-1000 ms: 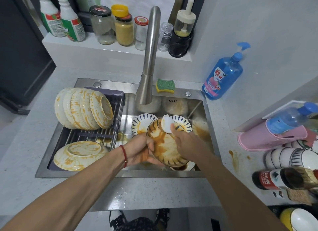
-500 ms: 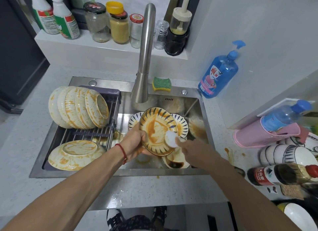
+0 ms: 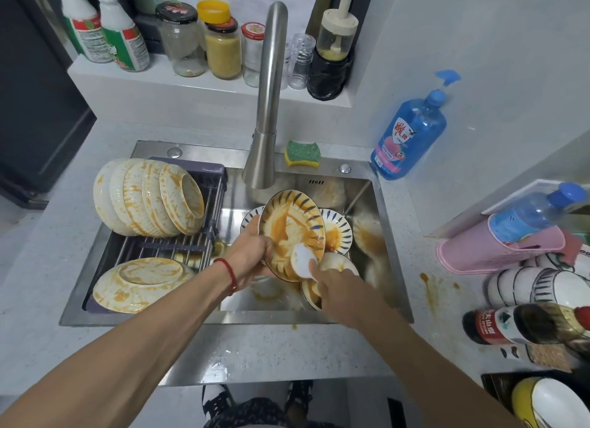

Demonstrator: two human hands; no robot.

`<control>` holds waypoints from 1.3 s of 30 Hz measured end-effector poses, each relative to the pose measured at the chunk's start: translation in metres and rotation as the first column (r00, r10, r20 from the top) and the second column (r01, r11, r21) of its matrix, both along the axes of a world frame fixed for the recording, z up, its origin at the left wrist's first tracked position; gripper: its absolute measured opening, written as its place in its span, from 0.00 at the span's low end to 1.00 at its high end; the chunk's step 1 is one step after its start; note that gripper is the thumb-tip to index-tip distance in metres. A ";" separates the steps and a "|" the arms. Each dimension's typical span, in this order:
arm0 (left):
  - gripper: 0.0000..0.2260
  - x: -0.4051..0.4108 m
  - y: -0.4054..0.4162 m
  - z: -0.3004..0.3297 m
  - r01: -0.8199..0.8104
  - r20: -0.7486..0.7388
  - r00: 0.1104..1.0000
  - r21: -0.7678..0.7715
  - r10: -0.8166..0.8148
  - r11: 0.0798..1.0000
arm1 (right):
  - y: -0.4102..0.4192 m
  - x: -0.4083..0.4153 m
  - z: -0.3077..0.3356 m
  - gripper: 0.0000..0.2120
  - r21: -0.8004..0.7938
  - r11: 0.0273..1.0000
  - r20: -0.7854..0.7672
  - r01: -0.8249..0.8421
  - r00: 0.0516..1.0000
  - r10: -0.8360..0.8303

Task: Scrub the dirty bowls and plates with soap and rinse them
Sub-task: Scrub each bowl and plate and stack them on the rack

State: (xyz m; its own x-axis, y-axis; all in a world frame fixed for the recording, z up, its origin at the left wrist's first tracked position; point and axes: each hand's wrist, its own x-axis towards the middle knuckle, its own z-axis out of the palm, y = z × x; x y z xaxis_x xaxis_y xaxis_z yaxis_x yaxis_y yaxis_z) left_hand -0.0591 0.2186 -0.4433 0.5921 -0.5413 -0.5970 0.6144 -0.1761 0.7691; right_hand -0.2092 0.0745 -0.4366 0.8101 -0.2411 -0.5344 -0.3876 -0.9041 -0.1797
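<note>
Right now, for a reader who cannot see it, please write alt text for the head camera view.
Over a steel sink, the left hand holds a sauce-stained striped plate tilted up while the right hand presses a white scrub pad against its lower edge. More dirty dishes stand in a rack on the left.

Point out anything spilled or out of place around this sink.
Orange-brown sauce is smeared on the counter right of the sink, with a drip on the sink's front edge. A dark sauce bottle lies on its side nearby.

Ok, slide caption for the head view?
Left hand tilts a sauce-smeared bowl over the sink; right hand scrubs it.
</note>
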 end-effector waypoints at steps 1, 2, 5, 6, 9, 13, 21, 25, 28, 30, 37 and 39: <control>0.33 -0.002 -0.001 0.000 0.002 -0.011 1.000 -0.001 -0.002 1.000 | -0.006 0.004 -0.003 0.26 -0.039 0.998 0.023 0.047 0.999 -0.047; 0.33 -0.006 -0.001 0.000 -0.003 -0.021 1.000 -0.003 0.003 1.000 | -0.010 0.009 -0.006 0.26 -0.068 0.995 0.038 0.073 0.997 -0.071; 0.35 -0.013 -0.003 0.000 -0.003 -0.052 0.999 -0.015 0.002 1.000 | 0.002 0.009 -0.006 0.27 -0.023 0.997 0.071 0.073 0.995 -0.071; 0.35 -0.013 -0.001 0.000 -0.010 -0.069 0.998 -0.026 0.008 1.000 | 0.005 0.009 -0.003 0.27 0.023 0.996 0.073 0.081 0.994 -0.083; 0.35 -0.016 0.000 0.006 0.066 -0.073 0.995 -0.050 -0.070 0.997 | -0.012 0.021 0.000 0.27 -0.011 0.983 0.118 0.186 0.976 -0.183; 0.33 -0.024 0.001 0.008 0.185 -0.038 0.982 -0.007 -0.186 0.983 | 0.014 0.028 0.007 0.26 0.125 0.968 0.251 0.219 0.937 -0.244; 0.32 -0.022 0.003 0.001 0.181 -0.034 0.982 -0.061 -0.183 0.982 | 0.015 0.019 0.010 0.25 0.126 0.978 0.243 0.165 0.951 -0.192; 0.33 -0.022 0.004 -0.001 0.158 -0.074 0.983 -0.096 -0.165 0.983 | -0.002 0.014 0.005 0.24 0.096 0.965 0.231 0.243 0.938 -0.259; 0.35 -0.021 0.005 0.000 0.183 -0.043 0.981 -0.085 -0.188 0.979 | 0.017 0.005 0.006 0.25 0.172 0.957 0.234 0.234 0.934 -0.270; 0.35 -0.020 0.006 0.000 0.169 -0.041 0.984 -0.078 -0.173 0.982 | 0.030 -0.004 0.006 0.25 0.237 0.950 0.244 0.202 0.935 -0.259; 0.32 -0.017 0.008 -0.005 0.152 -0.027 0.988 -0.088 -0.155 0.984 | 0.039 -0.016 0.003 0.26 0.268 0.940 0.195 0.214 0.943 -0.270; 0.34 -0.016 0.008 -0.007 0.149 -0.030 0.988 -0.099 -0.152 0.984 | 0.023 -0.014 -0.002 0.26 0.196 0.944 0.191 0.266 0.934 -0.303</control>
State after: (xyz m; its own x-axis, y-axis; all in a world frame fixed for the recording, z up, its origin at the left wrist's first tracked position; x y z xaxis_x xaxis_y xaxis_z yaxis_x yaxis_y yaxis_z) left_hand -0.0755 0.2268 -0.4507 0.4777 -0.6784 -0.5582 0.6153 -0.1952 0.7638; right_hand -0.2235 0.0973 -0.4390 0.8206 -0.4020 -0.4062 -0.5590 -0.7123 -0.4244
